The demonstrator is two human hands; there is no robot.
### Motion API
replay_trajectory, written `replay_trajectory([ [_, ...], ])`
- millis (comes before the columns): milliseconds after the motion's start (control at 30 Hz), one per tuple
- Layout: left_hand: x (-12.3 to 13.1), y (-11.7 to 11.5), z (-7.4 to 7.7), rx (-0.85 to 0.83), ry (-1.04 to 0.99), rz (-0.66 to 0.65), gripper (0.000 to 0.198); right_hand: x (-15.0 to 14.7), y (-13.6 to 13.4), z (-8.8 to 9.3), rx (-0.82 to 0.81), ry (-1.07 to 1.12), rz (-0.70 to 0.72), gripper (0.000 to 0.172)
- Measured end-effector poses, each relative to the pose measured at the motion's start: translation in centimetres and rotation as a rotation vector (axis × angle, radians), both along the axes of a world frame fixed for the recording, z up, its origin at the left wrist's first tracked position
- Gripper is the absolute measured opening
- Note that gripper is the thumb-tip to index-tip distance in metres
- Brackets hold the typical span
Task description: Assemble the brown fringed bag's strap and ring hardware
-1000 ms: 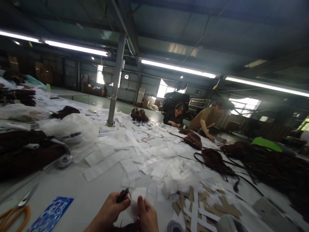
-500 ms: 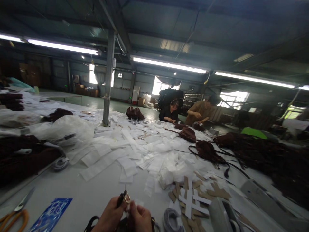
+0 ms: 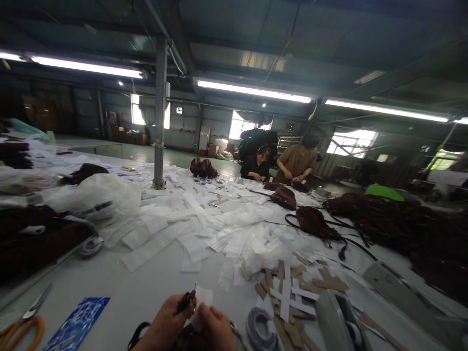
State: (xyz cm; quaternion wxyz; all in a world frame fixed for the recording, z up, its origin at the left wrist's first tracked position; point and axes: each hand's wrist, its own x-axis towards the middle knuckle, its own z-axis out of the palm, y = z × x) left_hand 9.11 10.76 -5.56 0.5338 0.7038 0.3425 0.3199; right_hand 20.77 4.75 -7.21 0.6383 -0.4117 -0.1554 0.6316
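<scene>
Low in the middle of the view, my left hand (image 3: 170, 317) is closed on a small dark strap piece with metal hardware (image 3: 187, 301); a thin metal pin points up from it. Just to its right, my right hand (image 3: 216, 324) pinches a thin piece of white tissue paper (image 3: 204, 297), which lies against the metal part. The two hands nearly touch. Below them is some dark brown material (image 3: 193, 339), mostly hidden by the hands.
Orange-handled scissors (image 3: 29, 317) and a blue packet (image 3: 78, 324) lie left. To the right are a grey tape roll (image 3: 261, 327), cardboard strips (image 3: 292, 307) and a grey dispenser (image 3: 340, 319). White paper (image 3: 157, 243) and brown bags (image 3: 316, 224) spread beyond. Two people (image 3: 296, 163) work across the table.
The white tissue paper now stands up larger between my hands, and the gold ring seen earlier is mostly covered. The metal pin has shifted slightly right. The far co-worker has lowered their hands.
</scene>
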Motion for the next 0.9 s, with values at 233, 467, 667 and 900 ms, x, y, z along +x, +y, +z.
replay_trajectory([
  [233, -1.6, 0.8, 3.2, -0.062, 0.098, -0.178, 0.044, 1.1, -0.3, 0.9, -0.055, 0.147, -0.208, 0.050],
  [467, -2.6, 1.4, 5.6, -0.076, 0.206, -0.159, 0.047, 1.2, -0.2, 1.2, -0.137, 0.193, -0.303, 0.052],
  [667, -2.5, 0.4, 5.9, -0.135, 0.097, -0.252, 0.045, 0.6, 0.0, 1.5, -0.127, 0.190, -0.322, 0.055],
  [900, -2.0, 0.5, 4.9, -0.217, -0.023, -0.053, 0.041, 0.2, -0.2, 3.2, -0.145, 0.227, -0.365, 0.057],
])
